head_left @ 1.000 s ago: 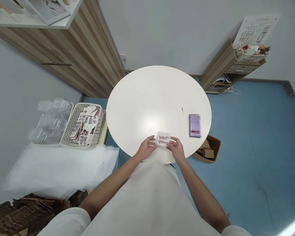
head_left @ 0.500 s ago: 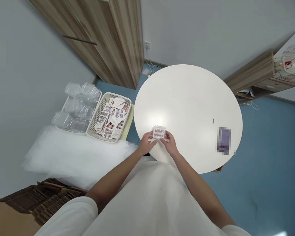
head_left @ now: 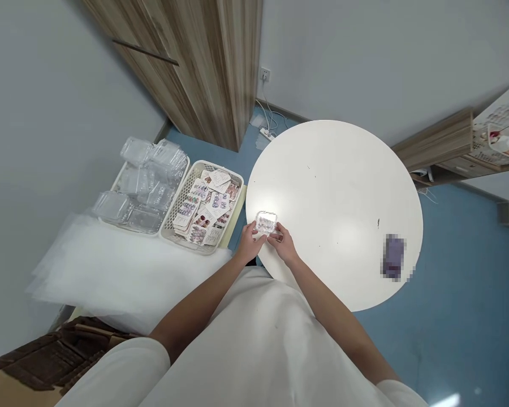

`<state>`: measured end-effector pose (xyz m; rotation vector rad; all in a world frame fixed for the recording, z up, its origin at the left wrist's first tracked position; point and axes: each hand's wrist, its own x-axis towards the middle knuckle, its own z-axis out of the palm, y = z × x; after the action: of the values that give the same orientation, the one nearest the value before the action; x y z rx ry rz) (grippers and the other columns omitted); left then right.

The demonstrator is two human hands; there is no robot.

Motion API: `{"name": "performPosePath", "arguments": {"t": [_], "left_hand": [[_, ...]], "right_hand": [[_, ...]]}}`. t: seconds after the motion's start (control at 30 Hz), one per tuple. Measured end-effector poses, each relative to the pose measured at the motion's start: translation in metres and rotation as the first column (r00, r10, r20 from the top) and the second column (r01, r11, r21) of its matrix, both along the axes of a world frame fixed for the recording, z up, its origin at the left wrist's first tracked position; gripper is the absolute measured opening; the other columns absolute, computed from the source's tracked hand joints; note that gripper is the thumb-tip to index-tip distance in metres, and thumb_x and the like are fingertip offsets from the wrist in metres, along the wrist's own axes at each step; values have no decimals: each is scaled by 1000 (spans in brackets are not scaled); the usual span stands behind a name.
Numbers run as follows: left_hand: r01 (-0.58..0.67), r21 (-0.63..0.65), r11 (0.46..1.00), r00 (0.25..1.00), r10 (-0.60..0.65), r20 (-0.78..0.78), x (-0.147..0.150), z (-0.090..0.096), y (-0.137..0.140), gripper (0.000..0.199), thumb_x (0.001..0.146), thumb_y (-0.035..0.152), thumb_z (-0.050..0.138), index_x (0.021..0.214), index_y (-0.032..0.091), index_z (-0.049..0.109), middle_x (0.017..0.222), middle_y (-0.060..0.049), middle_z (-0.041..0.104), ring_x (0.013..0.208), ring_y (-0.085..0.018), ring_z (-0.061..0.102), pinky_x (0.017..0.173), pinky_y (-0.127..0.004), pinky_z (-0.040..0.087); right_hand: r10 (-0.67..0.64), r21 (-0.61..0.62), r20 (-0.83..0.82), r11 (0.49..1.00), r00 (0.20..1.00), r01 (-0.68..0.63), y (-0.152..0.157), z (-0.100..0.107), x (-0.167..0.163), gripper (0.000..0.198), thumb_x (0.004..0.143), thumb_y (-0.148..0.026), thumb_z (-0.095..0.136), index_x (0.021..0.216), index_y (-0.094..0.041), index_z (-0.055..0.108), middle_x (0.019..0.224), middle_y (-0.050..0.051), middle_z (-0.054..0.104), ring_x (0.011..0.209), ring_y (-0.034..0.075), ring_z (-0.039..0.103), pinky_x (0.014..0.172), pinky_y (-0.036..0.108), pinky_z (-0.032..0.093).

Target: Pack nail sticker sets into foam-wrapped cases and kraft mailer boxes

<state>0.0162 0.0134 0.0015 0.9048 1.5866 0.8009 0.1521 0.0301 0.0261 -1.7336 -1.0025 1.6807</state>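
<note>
Between my two hands, over the near left edge of the round white table (head_left: 339,186), is a small clear plastic box (head_left: 266,221). Rows of press-on nails on a card show faintly through its lid, partly washed out by glare. My left hand (head_left: 250,242) grips the box's left lower side with bent fingers. At the right lower side my right hand (head_left: 282,243) grips it too, its thumb near the front edge. Both thumbs lie close together at the front.
Left of the table, a white basket (head_left: 168,233) holds several nail cards. Beside it another basket (head_left: 110,223) is heaped with clear plastic boxes (head_left: 142,175). White translucent sheets (head_left: 127,265) lie nearer me, cardboard (head_left: 46,362) below. A pixelated purple object (head_left: 393,257) rests at the table's right.
My view has shifted a little, so the table and baskets appear farther right. The box is tilted differently, with brighter glare on its lid; both hands stay on it.
</note>
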Motion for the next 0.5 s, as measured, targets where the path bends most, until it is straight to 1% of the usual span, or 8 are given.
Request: {"name": "performPosePath", "arguments": {"t": [0.27, 0.37, 0.5], "left_hand": [[-31, 78, 996, 997, 25, 76, -8, -5, 19, 61, 73, 28, 57, 128, 25, 31, 132, -10, 32, 114, -21, 43, 88, -34, 40], [-34, 82, 996, 996, 27, 83, -9, -6, 22, 60, 73, 26, 55, 128, 25, 31, 132, -10, 34, 116, -22, 41, 89, -35, 39], [-35, 71, 997, 997, 30, 77, -10, -4, 22, 60, 73, 23, 55, 128, 24, 32, 130, -10, 36, 116, -22, 41, 89, -36, 40]], "right_hand": [[-31, 43, -87, 998, 996, 35, 18, 2, -14, 67, 61, -28, 64, 123, -26, 38, 132, 5, 36, 114, 19, 43, 95, 36, 36], [-22, 45, -91, 999, 996, 27, 20, 0, -15, 64, 62, -28, 64, 121, -27, 40, 133, 5, 36, 116, 19, 42, 97, 37, 34], [-12, 43, -80, 999, 997, 16, 21, -3, -15, 63, 62, -27, 64, 121, -27, 40, 132, 5, 36, 115, 19, 42, 97, 38, 35]]}}
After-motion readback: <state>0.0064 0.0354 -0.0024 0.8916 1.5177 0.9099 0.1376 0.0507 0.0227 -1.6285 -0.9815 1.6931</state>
